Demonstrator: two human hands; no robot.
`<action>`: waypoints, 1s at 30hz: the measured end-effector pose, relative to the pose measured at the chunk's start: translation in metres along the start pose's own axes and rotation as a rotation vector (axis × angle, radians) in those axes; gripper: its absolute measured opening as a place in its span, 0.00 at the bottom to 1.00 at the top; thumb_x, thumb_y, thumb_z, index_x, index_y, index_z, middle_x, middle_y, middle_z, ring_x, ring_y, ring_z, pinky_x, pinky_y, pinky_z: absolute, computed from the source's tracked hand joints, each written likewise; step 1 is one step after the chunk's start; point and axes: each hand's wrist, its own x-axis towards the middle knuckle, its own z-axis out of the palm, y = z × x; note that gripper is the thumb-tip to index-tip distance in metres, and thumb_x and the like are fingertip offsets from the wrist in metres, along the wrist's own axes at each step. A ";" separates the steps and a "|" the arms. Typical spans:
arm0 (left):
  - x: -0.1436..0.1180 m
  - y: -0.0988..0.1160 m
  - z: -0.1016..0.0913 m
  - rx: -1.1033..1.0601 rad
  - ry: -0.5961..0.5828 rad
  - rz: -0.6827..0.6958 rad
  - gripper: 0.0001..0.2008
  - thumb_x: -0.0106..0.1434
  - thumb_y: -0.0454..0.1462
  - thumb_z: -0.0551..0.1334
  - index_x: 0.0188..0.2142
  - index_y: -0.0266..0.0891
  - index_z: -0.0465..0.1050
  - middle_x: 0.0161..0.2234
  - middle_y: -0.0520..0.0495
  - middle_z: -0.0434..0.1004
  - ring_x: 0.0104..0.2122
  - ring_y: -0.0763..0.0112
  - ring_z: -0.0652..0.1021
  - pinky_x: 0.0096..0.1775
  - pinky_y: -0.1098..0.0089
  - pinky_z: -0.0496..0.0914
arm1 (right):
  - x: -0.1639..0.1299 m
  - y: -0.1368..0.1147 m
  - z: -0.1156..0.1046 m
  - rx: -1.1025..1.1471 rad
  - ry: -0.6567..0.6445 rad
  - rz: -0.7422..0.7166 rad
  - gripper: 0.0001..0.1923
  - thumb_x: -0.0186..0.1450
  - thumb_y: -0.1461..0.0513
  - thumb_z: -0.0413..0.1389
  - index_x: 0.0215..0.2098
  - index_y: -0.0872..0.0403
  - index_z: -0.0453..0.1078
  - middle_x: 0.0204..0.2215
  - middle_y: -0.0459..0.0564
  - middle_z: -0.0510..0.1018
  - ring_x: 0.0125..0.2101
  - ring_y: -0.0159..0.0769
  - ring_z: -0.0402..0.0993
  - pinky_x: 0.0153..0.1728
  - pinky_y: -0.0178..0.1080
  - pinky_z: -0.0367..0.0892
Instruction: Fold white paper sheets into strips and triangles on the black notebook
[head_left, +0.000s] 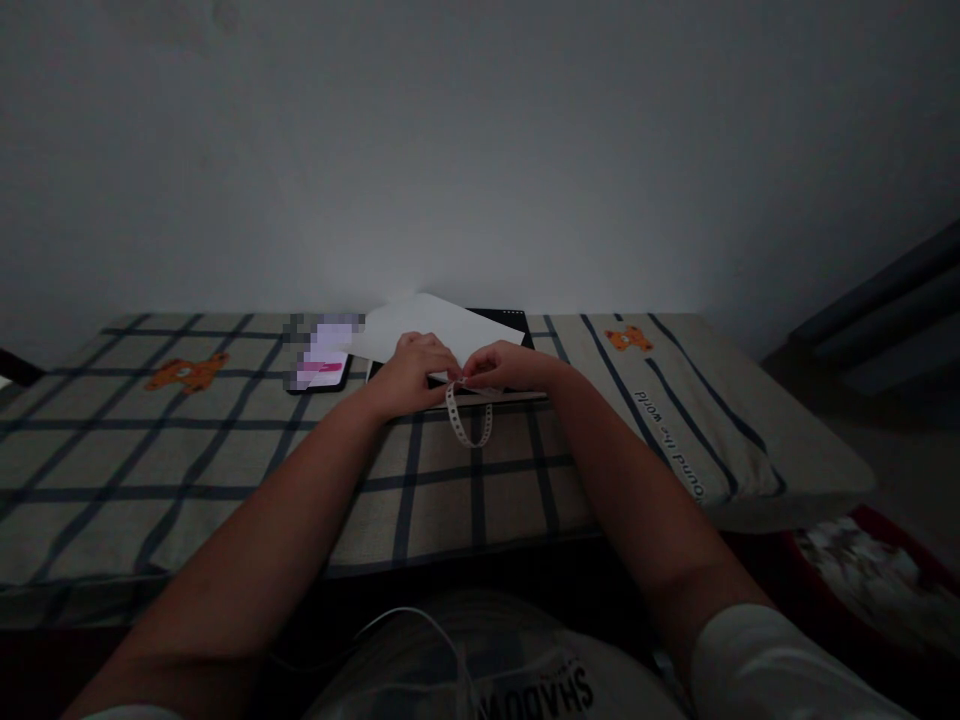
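Note:
A narrow white strip with a row of dark dots or holes (452, 415) hangs in a loop over the front edge of a dark flat object (517, 320), perhaps a notebook. My left hand (416, 372) rests at this object's left side, with fingertips pinched at the top of the strip. From the right, my right hand (508, 366) meets it, its thumb and finger closed on the strip as well. The fingertips of both hands nearly touch. Behind them lies a white sheet of paper (427, 322), askew on the dark object. Exact finger contact is hard to see in the dim light.
A phone with a lit screen (326, 365) lies left of the paper. A checked cloth with bear prints (225, 450) covers the table, which stands against a pale wall (480, 150). A white cable (409, 610) crosses my lap. Right and below sits a red-rimmed container (870, 570) of whitish scraps.

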 end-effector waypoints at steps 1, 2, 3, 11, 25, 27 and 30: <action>0.000 0.000 0.000 -0.002 0.005 0.002 0.09 0.60 0.43 0.60 0.34 0.44 0.77 0.35 0.49 0.79 0.41 0.63 0.72 0.47 0.59 0.54 | 0.000 0.001 0.000 0.006 0.007 0.001 0.16 0.59 0.53 0.58 0.37 0.57 0.76 0.27 0.46 0.75 0.27 0.28 0.66 0.29 0.33 0.60; 0.000 0.001 -0.001 -0.004 0.011 0.004 0.08 0.60 0.43 0.60 0.34 0.43 0.76 0.35 0.49 0.79 0.40 0.63 0.72 0.47 0.59 0.54 | 0.001 0.001 0.000 0.018 0.017 0.007 0.16 0.59 0.53 0.58 0.37 0.57 0.76 0.27 0.46 0.75 0.27 0.28 0.66 0.29 0.33 0.61; 0.000 0.001 -0.001 -0.004 0.019 0.006 0.08 0.60 0.43 0.60 0.33 0.43 0.76 0.34 0.49 0.79 0.40 0.63 0.72 0.47 0.59 0.54 | 0.001 0.002 0.000 0.035 0.025 0.015 0.16 0.59 0.52 0.58 0.37 0.57 0.76 0.27 0.46 0.75 0.27 0.28 0.66 0.29 0.33 0.61; -0.001 -0.001 0.000 0.022 0.028 -0.013 0.07 0.57 0.43 0.63 0.31 0.43 0.76 0.32 0.49 0.77 0.39 0.63 0.71 0.48 0.57 0.53 | 0.000 0.001 -0.001 0.016 0.022 0.028 0.15 0.58 0.54 0.59 0.37 0.57 0.76 0.28 0.47 0.77 0.27 0.29 0.68 0.29 0.33 0.63; 0.000 -0.001 0.001 0.007 0.027 0.022 0.09 0.59 0.43 0.62 0.33 0.42 0.77 0.34 0.49 0.79 0.40 0.63 0.72 0.46 0.60 0.56 | 0.002 0.003 0.000 -0.022 0.011 -0.016 0.18 0.60 0.51 0.58 0.38 0.58 0.76 0.26 0.46 0.74 0.25 0.27 0.64 0.26 0.33 0.59; 0.000 -0.001 0.000 0.018 0.037 0.024 0.09 0.58 0.44 0.62 0.33 0.42 0.76 0.34 0.49 0.78 0.40 0.63 0.72 0.46 0.60 0.56 | 0.002 0.004 0.000 0.022 0.028 -0.006 0.17 0.59 0.52 0.59 0.37 0.58 0.76 0.27 0.47 0.75 0.26 0.28 0.66 0.27 0.33 0.60; 0.000 -0.002 -0.001 0.031 0.052 0.007 0.09 0.57 0.44 0.63 0.31 0.42 0.76 0.33 0.49 0.78 0.39 0.63 0.72 0.47 0.59 0.55 | 0.002 0.005 -0.001 0.091 0.026 0.037 0.13 0.58 0.56 0.59 0.36 0.57 0.76 0.28 0.48 0.76 0.27 0.29 0.68 0.29 0.33 0.64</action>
